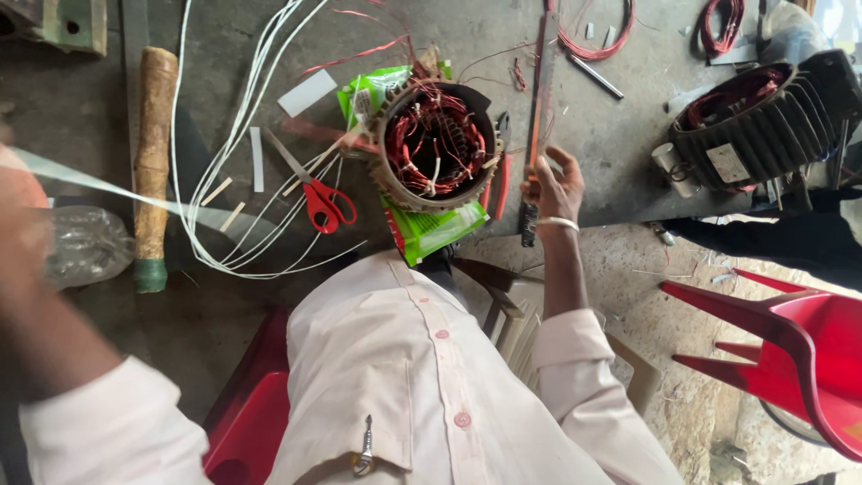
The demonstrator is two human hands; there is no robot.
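At the far left, the left hand (20, 211) is blurring out of focus beside a pale strip (99, 184) that is stretching over the tabletop (81, 108); I cannot tell whether its grip is closed. Red scissors (319, 199) are lying left of the wound stator (437, 144), which is looking heavy, its copper coils fragile. Just right of it, the right hand (555, 187) is closing its grip around the long flat bar (541, 90), likely stiff, light and thin-edged, best held near its lower end, with most of the bar running away from the body beyond the fingers.
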